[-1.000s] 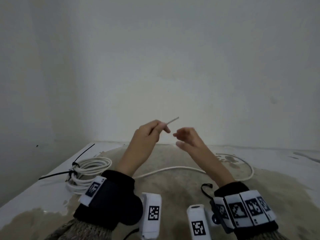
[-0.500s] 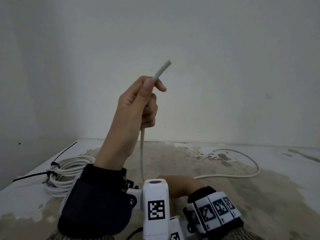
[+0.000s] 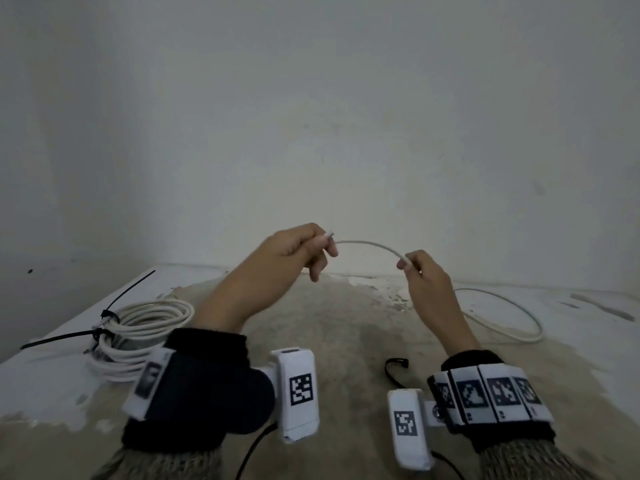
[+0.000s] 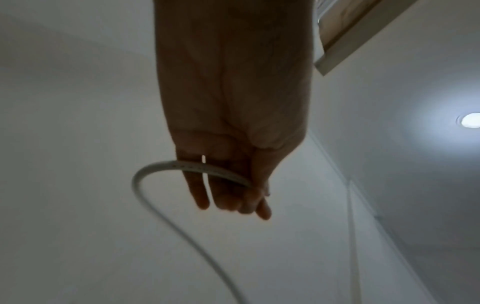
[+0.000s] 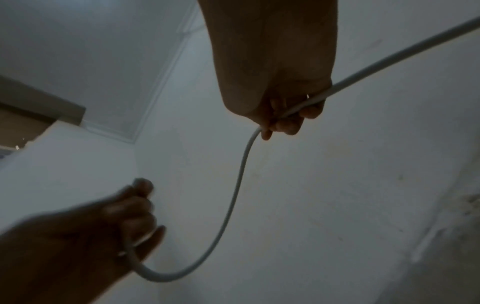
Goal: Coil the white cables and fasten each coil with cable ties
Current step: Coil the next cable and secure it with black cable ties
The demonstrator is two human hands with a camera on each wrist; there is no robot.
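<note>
I have my left hand (image 3: 291,251) raised above the table (image 3: 346,341), thumb and curled fingers pinching the loose white cable (image 3: 367,244) close to its cut end. My right hand (image 3: 420,271) pinches the same cable a little further along, so a short arc of it spans the gap between both hands. From the right wrist view the cable (image 5: 233,195) runs through my closed right fingers (image 5: 288,123) and out past the hand. The rest trails down to a loose loop (image 3: 512,327) on the table at right. At left lies a finished coil (image 3: 138,327), bound with two black cable ties (image 3: 104,323). One spare black tie (image 3: 394,367) lies near my right wrist.
</note>
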